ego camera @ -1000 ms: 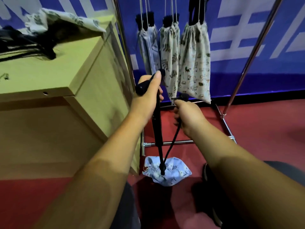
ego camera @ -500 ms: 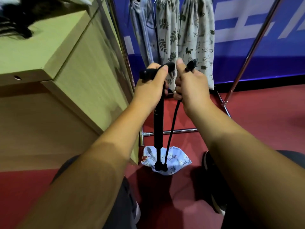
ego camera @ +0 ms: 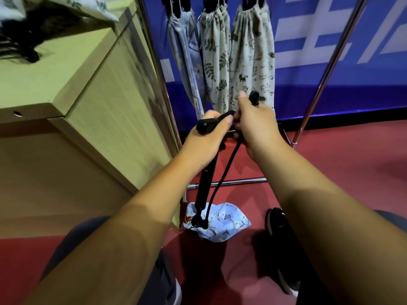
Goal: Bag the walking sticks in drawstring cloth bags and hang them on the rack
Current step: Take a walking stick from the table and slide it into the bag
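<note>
One slim black walking stick (ego camera: 206, 183) stands in a crumpled blue bag (ego camera: 229, 225), left hand (ego camera: 204, 139) and right hand (ego camera: 257, 126) gripping it.

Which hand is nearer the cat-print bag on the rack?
Right. The right hand overlaps the bottom edge of the cat-print bag in this view; the left hand sits lower, under the leaf-print bag.

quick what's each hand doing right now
Left hand: closed around the handle of the walking stick.
Right hand: closed around the stick's thin black section, whose tip pokes out above the fingers.
</note>
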The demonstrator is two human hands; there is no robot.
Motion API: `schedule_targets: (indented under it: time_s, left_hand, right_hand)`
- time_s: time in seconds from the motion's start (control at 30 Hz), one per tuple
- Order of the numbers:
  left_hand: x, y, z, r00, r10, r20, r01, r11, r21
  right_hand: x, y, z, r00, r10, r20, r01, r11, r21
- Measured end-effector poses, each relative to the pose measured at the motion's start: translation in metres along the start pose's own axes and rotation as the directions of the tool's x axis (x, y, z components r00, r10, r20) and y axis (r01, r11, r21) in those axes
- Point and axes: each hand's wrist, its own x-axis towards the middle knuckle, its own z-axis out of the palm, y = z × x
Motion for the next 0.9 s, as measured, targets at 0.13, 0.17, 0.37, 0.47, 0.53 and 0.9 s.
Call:
schedule_targets:
  time_s: [0.13, 0.17, 0.37, 0.47, 0.53, 0.9]
  left_hand:
    - [0.003, -0.005, 0.001, 1.000, -0.008, -0.023, 0.005, 0.991, -0.133]
    - [0.004, -0.005, 0.001, 1.000, 0.002, -0.022, -0.006, 0.989, -0.147]
    - [0.004, 0.000, -0.004, 1.000, 0.016, 0.000, -0.016, 0.992, -0.122]
    - [0.007, -0.005, -0.004, 0.998, -0.035, 0.042, 0.033, 0.999, 0.041]
    - [0.007, -0.009, 0.001, 0.992, -0.061, 0.113, 0.052, 0.995, 0.082]
    - [0.002, -0.023, 0.009, 0.972, -0.076, 0.222, 0.028, 0.977, 0.212]
  right_hand:
    - [0.005, 0.000, -0.007, 0.995, 0.068, -0.068, -0.071, 0.996, -0.048]
    - [0.006, -0.001, -0.009, 0.993, 0.078, -0.094, -0.080, 0.997, -0.019]
    - [0.005, -0.008, -0.004, 0.997, 0.012, -0.077, -0.005, 0.995, 0.101]
    - [-0.002, -0.008, 0.001, 0.997, -0.022, -0.067, 0.031, 0.991, 0.131]
    - [-0.006, -0.009, 0.002, 0.996, -0.036, -0.083, 0.049, 0.987, 0.151]
    - [-0.008, -0.021, -0.005, 0.999, -0.037, -0.029, 0.044, 0.949, 0.313]
